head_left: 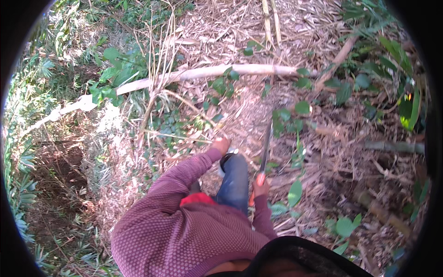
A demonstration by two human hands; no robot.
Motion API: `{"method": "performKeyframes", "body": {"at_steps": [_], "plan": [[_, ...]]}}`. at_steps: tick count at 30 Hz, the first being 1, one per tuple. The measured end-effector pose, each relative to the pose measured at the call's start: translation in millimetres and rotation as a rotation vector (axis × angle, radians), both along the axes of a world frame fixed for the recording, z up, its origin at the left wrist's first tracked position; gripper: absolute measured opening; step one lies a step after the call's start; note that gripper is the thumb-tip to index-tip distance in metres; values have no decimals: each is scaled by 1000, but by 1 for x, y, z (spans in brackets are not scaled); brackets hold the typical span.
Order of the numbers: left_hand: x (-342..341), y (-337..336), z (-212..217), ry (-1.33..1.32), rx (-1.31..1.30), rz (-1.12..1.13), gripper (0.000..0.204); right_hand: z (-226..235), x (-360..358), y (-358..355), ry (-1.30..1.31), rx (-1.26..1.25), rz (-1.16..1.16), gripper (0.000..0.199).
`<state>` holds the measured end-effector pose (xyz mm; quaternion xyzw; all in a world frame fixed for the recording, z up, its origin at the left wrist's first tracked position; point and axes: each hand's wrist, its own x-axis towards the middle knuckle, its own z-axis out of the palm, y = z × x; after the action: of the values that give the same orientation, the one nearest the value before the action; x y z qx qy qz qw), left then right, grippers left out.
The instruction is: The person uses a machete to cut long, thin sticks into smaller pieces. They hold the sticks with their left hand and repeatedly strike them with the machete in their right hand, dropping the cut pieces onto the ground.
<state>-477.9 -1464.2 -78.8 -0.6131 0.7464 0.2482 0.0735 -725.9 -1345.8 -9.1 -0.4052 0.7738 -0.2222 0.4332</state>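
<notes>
In my right hand, low and right of centre, the fingers are wrapped round the orange handle of a machete. Its long, narrow dark blade points away from me and reaches toward a pale fallen pole. My left hand is stretched forward over my leg, closed at the end of a thin dry stem. That stem runs left to a bunch of upright dry stalks; the fingertips are small and hard to make out.
A pale fallen pole lies across the ground ahead. Dry leaf litter covers the floor, with green leafy vines on it. At the left a shaded hollow drops away; a cut bamboo stem lies at right.
</notes>
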Motion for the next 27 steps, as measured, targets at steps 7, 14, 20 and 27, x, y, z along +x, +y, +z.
{"method": "performKeyframes", "body": {"at_steps": [7,14,20,27], "plan": [[-36,-41,-105,-214,146,-345,28,-8,-54,-1,-32,156,-60,25],[4,-23,-131,125,149,-173,39,7,-50,-1,-55,277,-199,24],[-12,-44,-152,-221,83,-258,36,-11,-40,22,-232,39,-261,20],[13,-35,-144,-24,-260,-390,21,-2,-39,87,77,-108,-234,40]]}}
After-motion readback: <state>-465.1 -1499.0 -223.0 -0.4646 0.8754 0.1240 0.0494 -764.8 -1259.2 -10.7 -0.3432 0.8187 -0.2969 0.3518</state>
